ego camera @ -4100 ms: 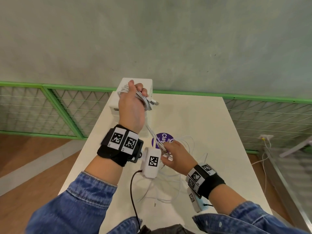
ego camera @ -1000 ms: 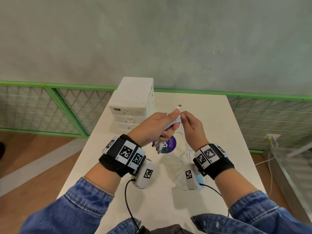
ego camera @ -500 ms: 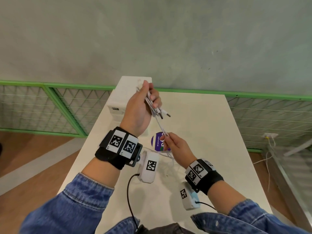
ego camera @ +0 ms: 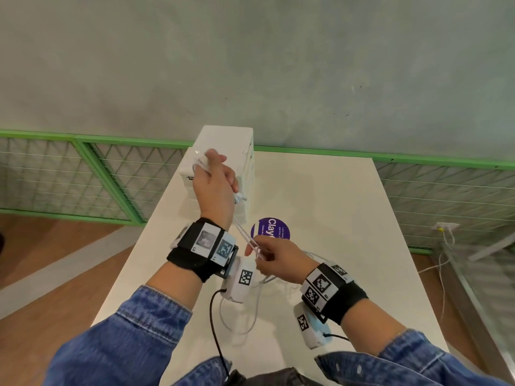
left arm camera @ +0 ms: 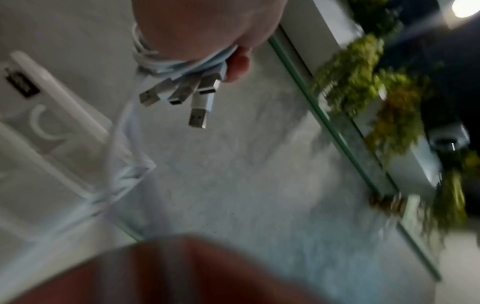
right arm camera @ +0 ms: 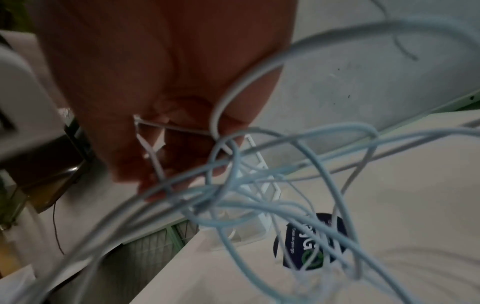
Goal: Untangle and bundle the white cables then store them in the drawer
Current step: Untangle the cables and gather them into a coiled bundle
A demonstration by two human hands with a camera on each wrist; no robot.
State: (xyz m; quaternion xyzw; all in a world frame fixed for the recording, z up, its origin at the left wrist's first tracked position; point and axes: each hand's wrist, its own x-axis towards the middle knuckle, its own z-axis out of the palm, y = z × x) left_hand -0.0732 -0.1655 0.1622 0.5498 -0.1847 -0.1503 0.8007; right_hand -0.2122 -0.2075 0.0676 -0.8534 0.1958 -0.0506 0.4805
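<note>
Several white cables [ego camera: 245, 238] run taut between both hands above the table [ego camera: 334, 207]: left hand [ego camera: 214, 185] grips the plug-end bundle, right hand [ego camera: 278, 257] pinches the strands. Untangling step; next, judged: feed slack leftward, coil. Drawer unit [ego camera: 231, 140] closed.

**The room around my bench**

My white bench [ego camera: 320, 196] runs away from me to a grey-green plastered wall [ego camera: 278, 65]. Along the wall's foot I see a green-framed wire mesh fence [ego camera: 83, 174], on both sides of the bench. To my left lies a wooden floor [ego camera: 41, 316] with a pale strip across it. To my right, a wall socket [ego camera: 445, 226] holds a plugged-in white lead. Light is soft and even.
</note>
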